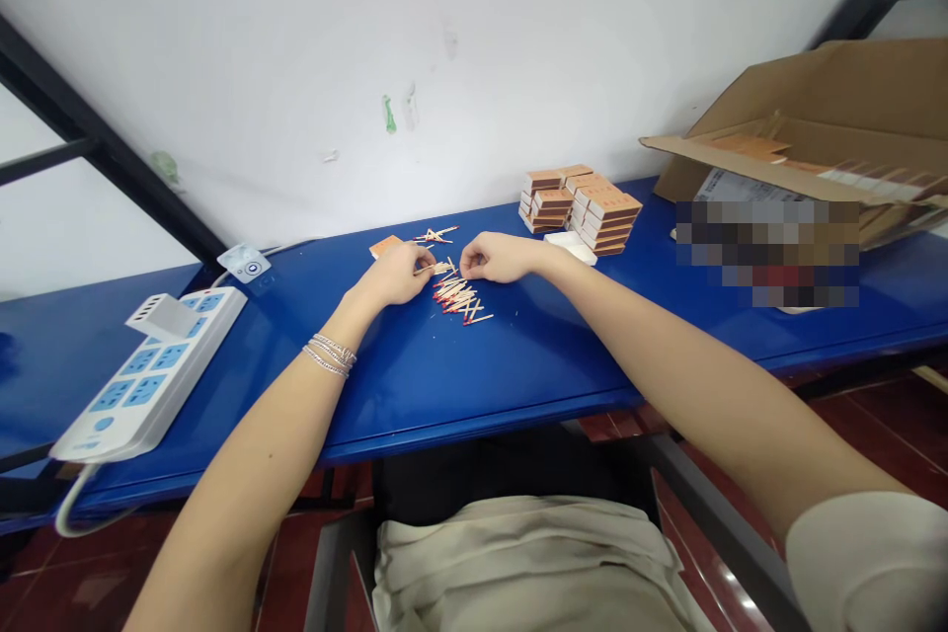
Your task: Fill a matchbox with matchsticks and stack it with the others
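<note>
My left hand (pixel 404 273) is closed around a small bunch of matches (pixel 442 268) whose pale sticks point to the right. Opposite it, my right hand (pixel 498 258) has thumb and fingers pinched together at the edge of the matches; what lies between the fingertips is too small to make out. Just below both hands a loose pile of red-tipped matches (pixel 455 297) lies on the blue table (pixel 474 375). A few more matches (pixel 438 235) lie crossed behind. Partly hidden by my left hand is an orange matchbox (pixel 385 245).
Stacked matchboxes (pixel 603 202) stand against the wall, with a white tray (pixel 569 247) in front. An open cardboard box (pixel 822 133) with more matchboxes is at the right. A power strip (pixel 159 370) and a blue-white card (pixel 244 263) lie at the left.
</note>
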A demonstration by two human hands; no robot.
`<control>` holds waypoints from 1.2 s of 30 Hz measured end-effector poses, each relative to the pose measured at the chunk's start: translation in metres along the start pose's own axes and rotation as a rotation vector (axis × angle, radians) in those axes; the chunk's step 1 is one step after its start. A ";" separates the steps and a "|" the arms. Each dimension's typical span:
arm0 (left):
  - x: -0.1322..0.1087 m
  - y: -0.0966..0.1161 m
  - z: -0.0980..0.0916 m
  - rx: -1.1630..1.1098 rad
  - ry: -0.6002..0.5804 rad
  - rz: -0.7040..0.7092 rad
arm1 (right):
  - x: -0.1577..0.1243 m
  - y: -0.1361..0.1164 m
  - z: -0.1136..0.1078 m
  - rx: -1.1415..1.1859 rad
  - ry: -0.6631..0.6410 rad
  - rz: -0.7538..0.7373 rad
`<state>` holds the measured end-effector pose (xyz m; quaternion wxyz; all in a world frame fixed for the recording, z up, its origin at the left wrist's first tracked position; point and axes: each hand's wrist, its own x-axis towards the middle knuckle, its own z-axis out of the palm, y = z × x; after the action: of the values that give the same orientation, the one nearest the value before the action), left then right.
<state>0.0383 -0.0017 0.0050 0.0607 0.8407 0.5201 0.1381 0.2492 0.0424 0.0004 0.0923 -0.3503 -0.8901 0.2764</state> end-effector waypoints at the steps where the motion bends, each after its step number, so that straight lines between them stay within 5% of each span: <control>1: 0.000 0.000 0.000 0.001 0.000 0.003 | 0.000 -0.001 0.000 -0.006 -0.007 -0.001; 10: 0.000 0.000 0.000 -0.006 0.006 0.013 | 0.007 0.004 0.011 -0.084 0.296 -0.079; 24: 0.000 -0.002 0.001 -0.006 0.002 0.017 | 0.008 0.003 0.010 -0.126 0.366 -0.073; 32: 0.001 -0.001 0.000 0.014 -0.001 0.033 | 0.005 -0.017 0.017 0.120 0.155 -0.176; 36: 0.000 0.000 -0.001 0.019 0.001 0.026 | 0.009 -0.010 0.020 0.024 0.305 -0.085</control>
<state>0.0385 -0.0019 0.0057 0.0509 0.8479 0.5103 0.1343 0.2300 0.0341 -0.0108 0.2424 -0.3491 -0.8763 0.2266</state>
